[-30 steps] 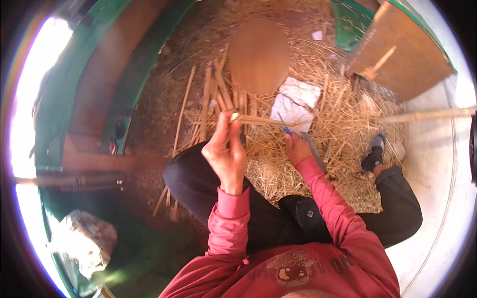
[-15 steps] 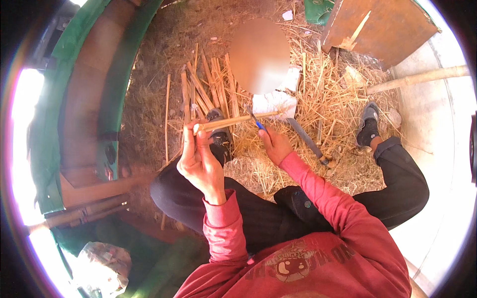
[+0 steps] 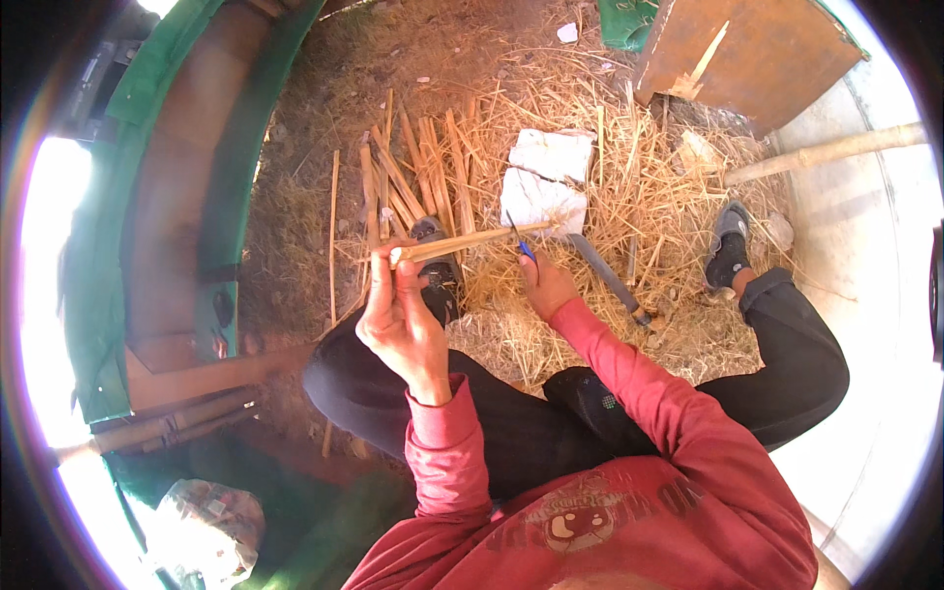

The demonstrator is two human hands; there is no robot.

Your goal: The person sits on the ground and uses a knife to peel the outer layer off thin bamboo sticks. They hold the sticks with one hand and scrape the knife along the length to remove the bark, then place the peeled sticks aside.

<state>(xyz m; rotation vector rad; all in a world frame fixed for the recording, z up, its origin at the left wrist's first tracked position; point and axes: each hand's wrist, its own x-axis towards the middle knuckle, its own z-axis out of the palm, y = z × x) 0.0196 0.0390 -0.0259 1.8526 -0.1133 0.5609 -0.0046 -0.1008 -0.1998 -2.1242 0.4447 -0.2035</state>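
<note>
My left hand (image 3: 403,329) is closed, pinching one end of a pale split bamboo strip (image 3: 462,242) between thumb and fingers. The strip points to the right, tilted slightly upward, above my left shoe. In my closed right hand (image 3: 549,287) is a small knife (image 3: 526,250) with a blue handle and a thin dark blade. Its blade crosses the strip near the right end and seems to touch it. Behind the strip lie white stone blocks (image 3: 544,197). A long dark blade with a wooden handle (image 3: 612,282) rests on the straw, right of my right hand.
Several split bamboo pieces (image 3: 418,162) lie fanned out beyond my left foot. Straw and shavings (image 3: 639,187) cover the ground between my legs. A brown board (image 3: 752,59) leans at the far right, above a bamboo pole (image 3: 826,157). A plastic bag (image 3: 206,531) sits at lower left.
The knife has slid a little to the right along the bamboo strip, toward its far end. My left hand has shifted slightly right, still gripping the strip.
</note>
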